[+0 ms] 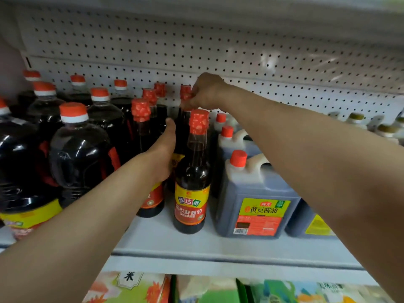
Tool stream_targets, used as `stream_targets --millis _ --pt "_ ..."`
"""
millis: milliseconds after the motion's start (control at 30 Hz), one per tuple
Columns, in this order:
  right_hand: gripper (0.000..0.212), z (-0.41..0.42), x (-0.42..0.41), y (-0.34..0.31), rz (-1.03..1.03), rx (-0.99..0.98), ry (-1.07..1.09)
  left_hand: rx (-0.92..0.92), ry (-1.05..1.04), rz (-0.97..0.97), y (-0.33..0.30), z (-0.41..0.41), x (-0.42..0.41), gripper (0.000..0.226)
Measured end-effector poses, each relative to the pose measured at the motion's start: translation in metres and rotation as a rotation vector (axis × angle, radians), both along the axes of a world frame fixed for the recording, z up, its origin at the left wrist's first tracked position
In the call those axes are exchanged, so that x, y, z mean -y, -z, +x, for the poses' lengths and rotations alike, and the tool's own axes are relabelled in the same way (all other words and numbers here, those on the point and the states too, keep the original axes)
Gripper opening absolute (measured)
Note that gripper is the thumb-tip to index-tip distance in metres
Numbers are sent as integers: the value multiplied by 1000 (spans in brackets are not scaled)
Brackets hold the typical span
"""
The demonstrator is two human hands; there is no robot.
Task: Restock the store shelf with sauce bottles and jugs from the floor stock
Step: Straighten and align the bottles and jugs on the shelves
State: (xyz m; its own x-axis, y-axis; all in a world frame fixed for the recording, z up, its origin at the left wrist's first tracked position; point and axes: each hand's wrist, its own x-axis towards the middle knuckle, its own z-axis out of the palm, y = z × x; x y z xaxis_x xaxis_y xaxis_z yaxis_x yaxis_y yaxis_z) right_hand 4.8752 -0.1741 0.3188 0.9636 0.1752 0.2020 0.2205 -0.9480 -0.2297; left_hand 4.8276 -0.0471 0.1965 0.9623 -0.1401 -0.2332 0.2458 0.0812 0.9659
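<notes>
Currently right hand (pixel 205 90) pinches the neck of an upright bottle (pixel 179 136) deep on the shelf (pixel 196 248); left hand (pixel 162 154) cups its body, long axis vertical, behind the front bottle (pixel 192 178).

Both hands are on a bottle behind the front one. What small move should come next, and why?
Probably settle the held bottle upright in line behind the front bottle, then let go. The right hand pinches its cap, the left hand steadies its body, and it stands close between neighbouring bottles.
</notes>
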Motion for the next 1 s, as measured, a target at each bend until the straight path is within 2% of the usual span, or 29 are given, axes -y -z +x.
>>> stream_targets --millis 267,367,433,533,667,867,1000 --pt "47 1 7 -1 -24 8 -17 -1 105 3 -2 -4 -5 81" --pt "45 1 7 -3 -55 12 -17 -28 126 7 2 1 -10 103" --pt "52 1 10 -4 -64 8 -23 -42 118 19 4 4 -11 115" --pt "60 -1 14 -5 -68 6 -27 -25 136 13 4 6 -8 106" --pt "52 -2 15 -7 -59 -14 -39 -10 159 10 5 6 -8 94" --pt "51 2 17 -10 -95 2 -25 7 188 41 6 5 -7 92" --pt "50 5 17 -11 -90 -9 -38 11 176 56 7 10 -7 98"
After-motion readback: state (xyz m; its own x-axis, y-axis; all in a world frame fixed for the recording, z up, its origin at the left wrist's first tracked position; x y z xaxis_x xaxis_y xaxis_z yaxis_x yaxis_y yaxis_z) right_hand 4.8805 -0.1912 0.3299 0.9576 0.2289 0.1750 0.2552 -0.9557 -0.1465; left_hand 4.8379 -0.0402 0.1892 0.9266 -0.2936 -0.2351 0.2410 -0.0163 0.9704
